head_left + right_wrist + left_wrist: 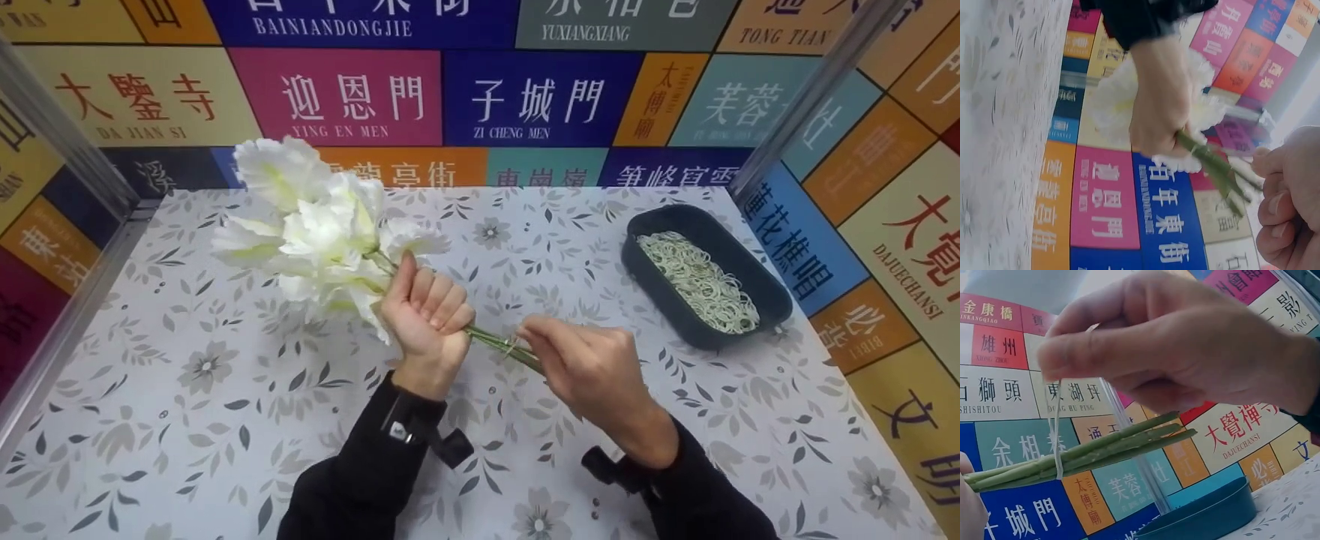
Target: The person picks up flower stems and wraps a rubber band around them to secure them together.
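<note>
My left hand (431,319) grips a bunch of white artificial flowers (322,217) by the green stems, just below the blooms. The cut stem ends (1123,444) stick out past that fist toward the right. Between thumb and forefinger, my right hand (592,367) pinches a pale rubber band (1057,433). In the left wrist view the band runs down from the fingertips and loops around the stems, stretched taut. In the right wrist view the right hand (1292,197) is beside the stem ends, and the left fist (1162,112) hides part of the blooms.
A dark blue-grey oval tub (776,300) stands at the right of the table, with a heap of pale rubber bands (697,281) inside. The table (315,450) has a leaf-patterned cover. Printed panels (555,97) rise behind and at both sides.
</note>
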